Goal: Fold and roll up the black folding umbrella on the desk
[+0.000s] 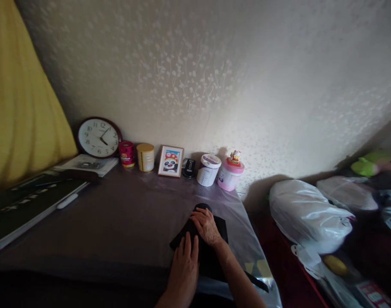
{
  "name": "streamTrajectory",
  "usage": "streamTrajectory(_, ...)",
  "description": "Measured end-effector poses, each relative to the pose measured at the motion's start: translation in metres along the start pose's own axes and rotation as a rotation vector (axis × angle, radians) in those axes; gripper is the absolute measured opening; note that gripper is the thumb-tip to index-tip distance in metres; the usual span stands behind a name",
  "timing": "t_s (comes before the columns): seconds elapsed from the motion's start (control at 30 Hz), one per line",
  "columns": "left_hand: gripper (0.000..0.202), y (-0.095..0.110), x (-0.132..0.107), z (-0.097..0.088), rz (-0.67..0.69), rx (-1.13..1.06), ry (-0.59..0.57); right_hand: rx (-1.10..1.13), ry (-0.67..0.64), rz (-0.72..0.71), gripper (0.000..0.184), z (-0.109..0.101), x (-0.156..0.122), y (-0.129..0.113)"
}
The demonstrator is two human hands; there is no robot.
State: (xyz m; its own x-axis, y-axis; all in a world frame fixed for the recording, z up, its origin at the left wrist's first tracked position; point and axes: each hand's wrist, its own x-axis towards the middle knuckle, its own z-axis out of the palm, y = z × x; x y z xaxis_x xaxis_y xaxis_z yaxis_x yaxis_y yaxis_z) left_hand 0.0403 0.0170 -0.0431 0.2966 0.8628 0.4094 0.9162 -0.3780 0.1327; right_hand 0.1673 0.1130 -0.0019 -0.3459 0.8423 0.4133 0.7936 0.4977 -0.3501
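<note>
A black cloth piece [221, 226], perhaps folded, lies near the front right of the table; its exact kind is unclear. A dark rounded part [203, 207] sticks out at its far end, and a narrow black strap [257, 282] trails from it to the right. My left hand [185, 259] rests flat on the cloth's left side, fingers stretched forward. Just beyond it, my right hand [207, 226] lies over the upper part of the cloth, its fingers laid across and slightly bent. Both palms hide part of the cloth.
Along the wall stand a clock [99, 137], a red tin [127, 154], a yellow-lidded can [145, 157], a framed panda picture [171, 161], a white tub [209, 170] and a pink tub [230, 174]. A green board [31, 205] lies left; white bags [310, 214] sit right.
</note>
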Motion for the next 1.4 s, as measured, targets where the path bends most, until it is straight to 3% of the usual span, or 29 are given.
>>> streamTrajectory(0.3,0.059,-0.002,0.005,-0.010,-0.049,-0.020,-0.228,-0.101,-0.119,0.185,0.028,0.008,0.039,0.038)
streamTrajectory(0.47,0.057,-0.001,0.007,-0.016,-0.092,-0.047,-0.273,-0.164,-0.028,0.405,0.025,0.001,0.039,0.048)
streamTrajectory(0.63,0.058,-0.004,0.004,-0.015,-0.053,-0.091,-0.232,-0.187,0.105,0.607,0.031,-0.032,0.003,0.053)
streamTrajectory(0.83,0.062,-0.012,-0.001,-0.014,-0.021,-0.231,-0.176,-0.048,0.118,0.780,0.041,-0.053,-0.061,0.043)
streamTrajectory(1.07,0.083,-0.021,-0.002,-0.031,-0.026,-0.386,-0.346,0.225,0.191,0.792,0.043,-0.051,-0.081,0.014)
streamTrajectory(1.4,0.092,-0.020,-0.006,-0.026,0.001,-0.312,-0.290,0.392,0.210,0.677,0.033,-0.043,-0.057,-0.006)
